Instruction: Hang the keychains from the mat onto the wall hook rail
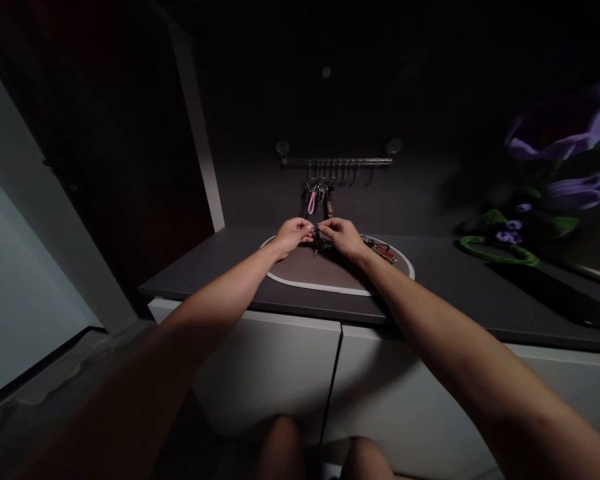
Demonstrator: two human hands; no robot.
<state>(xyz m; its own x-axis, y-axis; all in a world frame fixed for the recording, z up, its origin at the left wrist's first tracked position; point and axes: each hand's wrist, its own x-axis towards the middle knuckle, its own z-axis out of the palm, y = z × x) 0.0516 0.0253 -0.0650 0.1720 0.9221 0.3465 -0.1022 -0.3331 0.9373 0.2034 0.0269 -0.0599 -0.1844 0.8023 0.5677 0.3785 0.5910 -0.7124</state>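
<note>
Both my arms reach forward over a dark countertop [460,293]. My left hand [293,235] and my right hand [343,237] meet above an oval brown tray with a white rim [325,288], fingers pinched together on a small bunch of keys [321,241] held between them. Another bunch of keys with a red tag [383,251] lies on the tray just right of my right hand. On the wall behind, a metal hook rail [337,161] carries hanging keys with a pink loop [312,200].
White cabinet doors [280,373] sit below the counter. Purple artificial flowers [565,140] and a green loop [497,250] stand at the right. A white door frame [200,133] rises at the left. My knees [320,453] show at the bottom. The scene is dim.
</note>
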